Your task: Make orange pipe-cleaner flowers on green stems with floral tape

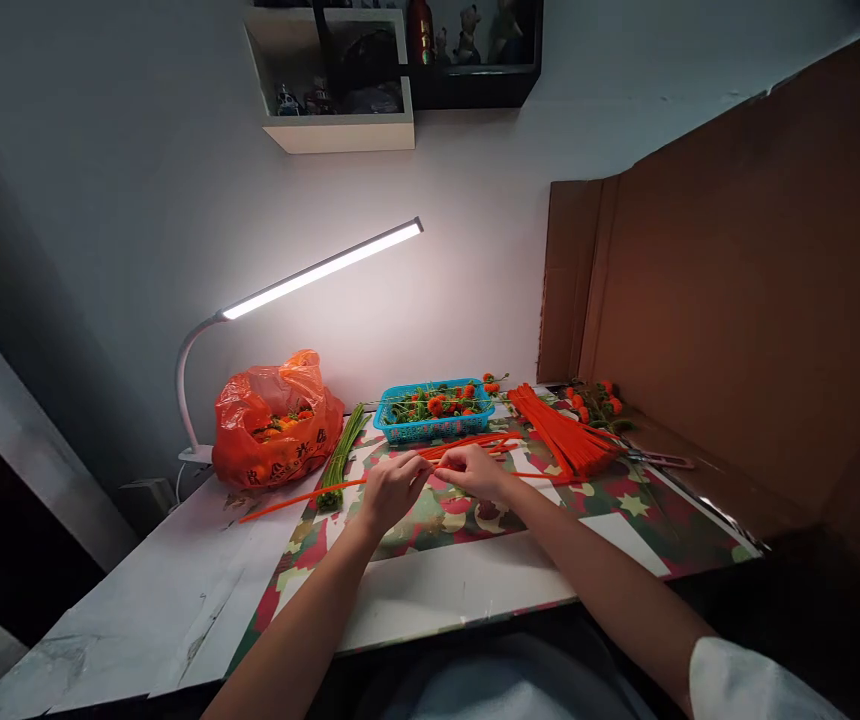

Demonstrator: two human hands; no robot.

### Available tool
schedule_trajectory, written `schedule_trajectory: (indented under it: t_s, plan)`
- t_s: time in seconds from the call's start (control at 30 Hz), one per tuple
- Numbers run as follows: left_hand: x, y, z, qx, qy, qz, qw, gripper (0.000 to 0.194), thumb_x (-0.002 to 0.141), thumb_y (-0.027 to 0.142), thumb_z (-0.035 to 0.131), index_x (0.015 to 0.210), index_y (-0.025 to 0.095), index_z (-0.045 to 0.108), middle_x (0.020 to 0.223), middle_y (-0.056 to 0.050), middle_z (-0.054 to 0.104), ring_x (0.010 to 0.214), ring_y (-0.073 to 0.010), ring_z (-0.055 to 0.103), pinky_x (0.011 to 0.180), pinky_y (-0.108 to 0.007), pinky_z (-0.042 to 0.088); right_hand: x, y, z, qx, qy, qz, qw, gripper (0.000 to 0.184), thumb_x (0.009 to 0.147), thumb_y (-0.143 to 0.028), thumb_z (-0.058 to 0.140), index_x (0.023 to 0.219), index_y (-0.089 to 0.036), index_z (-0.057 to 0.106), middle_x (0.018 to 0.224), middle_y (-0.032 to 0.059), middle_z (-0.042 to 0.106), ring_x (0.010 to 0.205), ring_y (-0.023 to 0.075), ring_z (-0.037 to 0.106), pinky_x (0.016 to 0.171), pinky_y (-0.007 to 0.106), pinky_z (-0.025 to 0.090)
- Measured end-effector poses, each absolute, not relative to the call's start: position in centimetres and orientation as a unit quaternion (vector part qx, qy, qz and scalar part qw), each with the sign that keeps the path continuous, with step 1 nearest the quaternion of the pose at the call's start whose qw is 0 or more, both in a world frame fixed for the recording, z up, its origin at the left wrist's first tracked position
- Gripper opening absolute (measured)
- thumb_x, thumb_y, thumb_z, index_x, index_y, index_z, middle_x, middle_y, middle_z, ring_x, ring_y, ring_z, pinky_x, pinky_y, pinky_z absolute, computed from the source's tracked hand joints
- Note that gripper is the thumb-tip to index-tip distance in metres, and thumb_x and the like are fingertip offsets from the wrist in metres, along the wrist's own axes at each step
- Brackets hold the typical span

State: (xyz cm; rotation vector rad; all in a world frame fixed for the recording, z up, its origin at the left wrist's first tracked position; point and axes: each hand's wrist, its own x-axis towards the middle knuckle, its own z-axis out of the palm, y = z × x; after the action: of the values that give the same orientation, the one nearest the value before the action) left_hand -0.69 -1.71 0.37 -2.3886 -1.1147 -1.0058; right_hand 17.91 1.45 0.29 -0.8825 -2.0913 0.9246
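Observation:
Over the middle of the patterned sheet, my left hand (pixel 395 490) and my right hand (pixel 476 471) meet with pinched fingertips. Between them they hold orange pipe cleaners; one orange pipe cleaner (pixel 295 502) sticks out far to the left past my left hand, and an orange length runs right from my right hand. The exact spot at the fingertips is too small to make out. Just behind my hands lie several loose orange pipe cleaners (pixel 494 440). A thick bundle of orange pipe cleaners (pixel 561 435) fans out on the right, and a bundle of green pipe cleaners (pixel 343 458) lies left.
A blue basket (pixel 400 431) holds orange and green flower-like pieces. Similar orange pieces (pixel 610 404) lie at the back right, near scissors (pixel 666 460). An orange plastic bag (pixel 272 425) stands left beside a lit lamp (pixel 325 266). Cardboard (pixel 737 270) walls the right side.

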Motion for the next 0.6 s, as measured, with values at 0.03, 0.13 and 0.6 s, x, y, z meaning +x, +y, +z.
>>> schedule_trajectory:
  t_s: [0.03,0.13,0.6]
  plan:
    - [-0.6,-1.8,0.3,-0.84,-0.376,-0.348,0.178,0.022,0.089,0.026,0.045,0.077,0.02,0.063,0.073,-0.002,0.064,0.061,-0.0121,0.055,0.054,-0.023,0.033,18.0,1.5,0.5,-0.331,-0.776,0.435,0.316,0.034,0.078,-0.048,0.056,0.064,-0.017,0.054,0.051,-0.0032,0.043,0.046,0.0085,0.035,0.047,0.022,0.024]
    - [-0.5,-1.9,0.4,-0.846,-0.348,-0.331,0.232,0.024,0.091,0.025,0.043,0.077,0.02,0.062,0.071,-0.002,0.063,0.063,-0.0121,0.056,0.059,-0.023,0.036,18.3,1.5,0.9,-0.312,-0.68,0.609,0.264,0.04,0.078,-0.054,0.053,0.066,-0.015,0.054,0.051,-0.0033,0.044,0.044,0.008,0.037,0.045,0.022,0.027]
    - [0.0,-1.8,0.1,-0.82,-0.394,-0.39,0.142,0.025,0.089,0.03,0.047,0.072,0.019,0.061,0.068,-0.002,0.063,0.058,-0.0115,0.054,0.054,-0.023,0.037,17.1,1.7,-0.4,-0.297,-0.587,0.651,0.379,0.033,0.059,-0.043,0.073,0.067,-0.014,0.059,0.058,-0.0026,0.051,0.05,0.0067,0.041,0.048,0.022,0.03]
